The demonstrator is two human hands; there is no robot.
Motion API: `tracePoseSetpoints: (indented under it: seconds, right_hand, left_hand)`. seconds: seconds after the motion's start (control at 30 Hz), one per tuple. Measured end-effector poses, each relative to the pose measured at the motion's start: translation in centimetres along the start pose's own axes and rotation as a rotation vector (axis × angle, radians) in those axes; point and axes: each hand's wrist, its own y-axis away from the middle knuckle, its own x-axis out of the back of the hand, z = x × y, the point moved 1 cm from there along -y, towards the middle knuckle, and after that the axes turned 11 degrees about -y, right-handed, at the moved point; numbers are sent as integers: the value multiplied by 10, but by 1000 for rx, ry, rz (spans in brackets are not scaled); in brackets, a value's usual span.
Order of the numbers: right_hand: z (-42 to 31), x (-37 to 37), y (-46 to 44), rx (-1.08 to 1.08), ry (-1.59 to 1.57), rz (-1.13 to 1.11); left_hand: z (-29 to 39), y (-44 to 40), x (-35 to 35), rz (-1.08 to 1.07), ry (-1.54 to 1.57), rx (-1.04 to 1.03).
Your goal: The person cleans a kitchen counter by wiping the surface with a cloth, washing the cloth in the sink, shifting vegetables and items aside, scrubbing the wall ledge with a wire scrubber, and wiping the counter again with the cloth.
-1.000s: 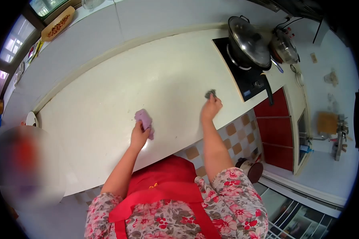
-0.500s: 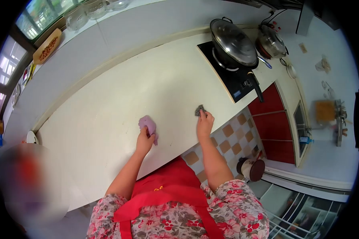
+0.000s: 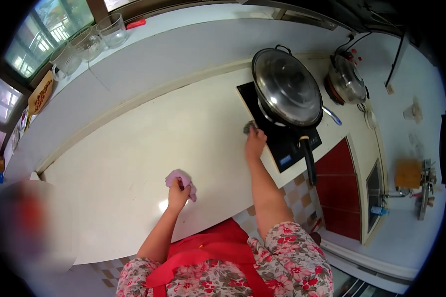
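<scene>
My left hand (image 3: 177, 194) grips a purple cloth (image 3: 182, 177) on the white countertop (image 3: 134, 148), not far from its front edge. Farther right, my right hand (image 3: 255, 141) holds a dark grey scouring pad (image 3: 249, 127) in its fingertips, at the left edge of the black induction cooktop (image 3: 287, 161). A lidded wok (image 3: 288, 86) stands on that cooktop, its black handle pointing toward the front edge. The fingers of both hands are closed.
Behind the cooktop's right side sits a lidded steel pot (image 3: 348, 81). Glass mugs (image 3: 111, 32) and a tray of nuts (image 3: 40, 96) line the window ledge. Red cabinet doors (image 3: 338, 190) are at the right. A blurred round object (image 3: 32, 222) covers the lower left.
The view has shifted, showing more of the ledge. My right hand has moved with the pad from bare countertop to the cooktop's left edge. My left hand keeps the cloth.
</scene>
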Motion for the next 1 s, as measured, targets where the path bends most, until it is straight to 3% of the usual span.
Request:
tracePoseSetpoints:
  seconds: [0.07,0.13,0.17,0.27,0.3,0.4,0.43,0.63,0.7,0.73,0.8,0.87,0.9,0.93,1.0]
  right_hand:
    - [-2,-7,-36,27,-115,-86]
    - [-7,-11,-69,14,-70,118]
    - [5,-27,-85,16,109,137]
    - [10,-64,-119,-24,248,112]
    - [5,-73,-126,-74,-26,90]
    - [-32,-54,-111,112,41,-112]
    - [-34,-55,-103,75,-2,-246]
    - [-30,-28,-30,107,-69,-273]
    - [-46,-12,-2,-217,-389,-385]
    - [-41,-8,13,57,-492,-326]
    - [-40,-2,22,-10,-643,-295]
    - [-32,6,34,-847,-1204,-261]
    - [-19,16,44,-997,-1547,-281]
    - [-6,26,54,-998,-1545,-271]
    - [28,38,77,-1334,-2125,-230]
  left_hand:
    - [21,-8,-11,-23,42,118]
    - [21,-15,-22,-5,66,141]
    - [11,-19,-27,44,43,95]
    - [12,-28,-35,120,38,76]
    - [12,-27,-36,130,32,86]
    - [35,-22,-32,122,21,147]
    - [44,-22,-30,109,23,185]
    - [18,-23,-35,146,-21,62]
    - [11,-25,-34,106,21,44]
    - [11,-24,-36,95,70,47]
    - [19,-27,-35,67,88,71]
    - [20,-30,-35,120,247,108]
    - [17,-33,-36,108,268,138]
    - [14,-36,-36,99,267,134]
    - [23,-39,-42,92,295,93]
